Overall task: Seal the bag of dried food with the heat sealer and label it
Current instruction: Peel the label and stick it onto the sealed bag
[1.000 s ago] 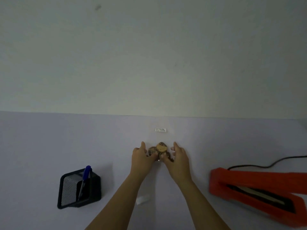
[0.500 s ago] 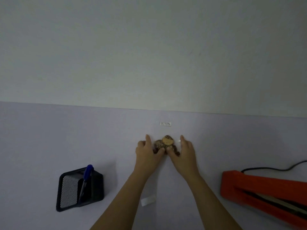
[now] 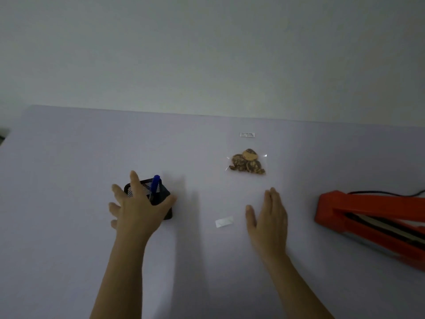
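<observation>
A clear bag of brown dried food (image 3: 247, 162) lies flat on the pale table, with neither hand touching it. A small printed label (image 3: 247, 134) lies just beyond it. My left hand (image 3: 135, 208) hovers with fingers spread over a black mesh pen holder (image 3: 158, 199) that holds a blue pen (image 3: 155, 184). My right hand (image 3: 268, 217) is flat and open, below and to the right of the bag. The orange heat sealer (image 3: 368, 224) sits at the right edge with its arm raised. A small white paper strip (image 3: 224, 221) lies between my hands.
The table (image 3: 69, 169) is pale lilac and meets a plain wall at the back. A black power cord (image 3: 386, 193) runs off to the right from the sealer. The table's left edge shows at far left.
Both hands let go of the bag and drew back toward me. My left hand swung left over the pen holder. The view shifted so the bag now lies farther right.
</observation>
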A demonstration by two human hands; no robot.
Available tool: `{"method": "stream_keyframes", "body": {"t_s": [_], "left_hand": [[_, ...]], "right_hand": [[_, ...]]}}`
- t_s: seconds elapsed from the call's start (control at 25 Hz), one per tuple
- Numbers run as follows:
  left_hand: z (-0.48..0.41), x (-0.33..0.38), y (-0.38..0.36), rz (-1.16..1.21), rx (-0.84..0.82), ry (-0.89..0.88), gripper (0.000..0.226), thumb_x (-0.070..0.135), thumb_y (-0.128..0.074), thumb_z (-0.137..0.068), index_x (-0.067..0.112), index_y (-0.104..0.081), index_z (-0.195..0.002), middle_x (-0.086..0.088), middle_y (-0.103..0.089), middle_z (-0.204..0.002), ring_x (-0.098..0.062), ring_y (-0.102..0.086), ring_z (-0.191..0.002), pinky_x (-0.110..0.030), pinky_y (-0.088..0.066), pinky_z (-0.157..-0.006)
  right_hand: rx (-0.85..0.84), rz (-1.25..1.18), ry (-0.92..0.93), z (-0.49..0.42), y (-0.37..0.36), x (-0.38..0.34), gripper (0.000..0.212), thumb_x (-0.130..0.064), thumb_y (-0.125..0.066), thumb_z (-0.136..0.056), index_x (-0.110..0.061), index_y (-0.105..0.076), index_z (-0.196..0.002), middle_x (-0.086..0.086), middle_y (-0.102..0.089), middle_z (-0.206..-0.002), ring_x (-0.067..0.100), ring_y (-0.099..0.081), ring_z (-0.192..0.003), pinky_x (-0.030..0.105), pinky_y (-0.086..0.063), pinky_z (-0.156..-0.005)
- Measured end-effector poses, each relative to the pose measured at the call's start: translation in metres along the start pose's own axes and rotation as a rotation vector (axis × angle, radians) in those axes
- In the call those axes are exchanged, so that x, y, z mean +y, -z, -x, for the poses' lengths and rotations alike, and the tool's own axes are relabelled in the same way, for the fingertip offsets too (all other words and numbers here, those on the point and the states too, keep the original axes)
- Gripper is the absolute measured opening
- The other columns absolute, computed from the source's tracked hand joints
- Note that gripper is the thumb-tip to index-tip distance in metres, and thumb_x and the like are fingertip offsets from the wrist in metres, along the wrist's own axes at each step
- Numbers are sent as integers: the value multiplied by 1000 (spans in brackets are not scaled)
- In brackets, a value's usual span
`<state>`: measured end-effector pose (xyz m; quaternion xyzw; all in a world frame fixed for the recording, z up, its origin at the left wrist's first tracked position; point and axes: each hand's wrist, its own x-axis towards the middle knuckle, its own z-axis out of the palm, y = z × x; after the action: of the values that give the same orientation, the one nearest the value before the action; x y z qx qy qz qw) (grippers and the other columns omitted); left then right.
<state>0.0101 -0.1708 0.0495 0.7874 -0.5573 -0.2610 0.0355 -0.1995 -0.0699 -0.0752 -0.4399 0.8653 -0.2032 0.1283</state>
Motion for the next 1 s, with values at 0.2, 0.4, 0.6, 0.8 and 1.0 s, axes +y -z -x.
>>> {"method": "stream_keyframes", "body": {"t_s": [0.2, 0.4, 0.6, 0.8, 1.0], "left_hand": [[-15, 24, -12, 174, 55, -77, 91, 35, -67, -79, 23, -9, -148, -22, -21, -144, -43, -32, -126, -51, -37, -100], [-76, 131, -26, 166, 9, -307, 93, 40, -65, -77, 21, -7, -147, -21, -25, -140, -42, -36, -123, -45, -42, -90], [-118, 189, -45, 107, 15, -345, 90, 39, -69, -73, 7, -17, -139, -20, -33, -132, -40, -38, -120, -37, -36, -75], [-130, 210, -62, 168, 79, -382, 87, 40, -69, -74, 3, -19, -135, -19, -37, -130, -36, -37, -120, -36, -35, -81], [-119, 217, -49, 115, 98, -294, 97, 61, -60, -72, 12, -13, -141, -16, -27, -144, -39, -27, -131, -56, -27, -99]], "right_hand": [[15, 113, 7, 3, -4, 1, 65, -44, -31, -88, -2, -38, -138, 13, -39, -147, 27, -35, -136, 42, -32, -107], [27, 172, 22, 2, -4, 1, 65, -44, -32, -89, -3, -37, -139, 11, -38, -147, 24, -34, -136, 40, -31, -107], [48, 185, 24, 2, -8, 4, 66, -45, -31, -88, -4, -37, -139, 10, -38, -148, 22, -33, -136, 40, -31, -107], [63, 185, 30, 0, -8, 4, 67, -45, -33, -87, -4, -36, -140, 9, -38, -148, 23, -34, -136, 40, -32, -107], [50, 189, 21, 0, -8, 4, 67, -44, -33, -88, -5, -32, -142, 9, -34, -150, 23, -30, -138, 39, -28, -108]]}}
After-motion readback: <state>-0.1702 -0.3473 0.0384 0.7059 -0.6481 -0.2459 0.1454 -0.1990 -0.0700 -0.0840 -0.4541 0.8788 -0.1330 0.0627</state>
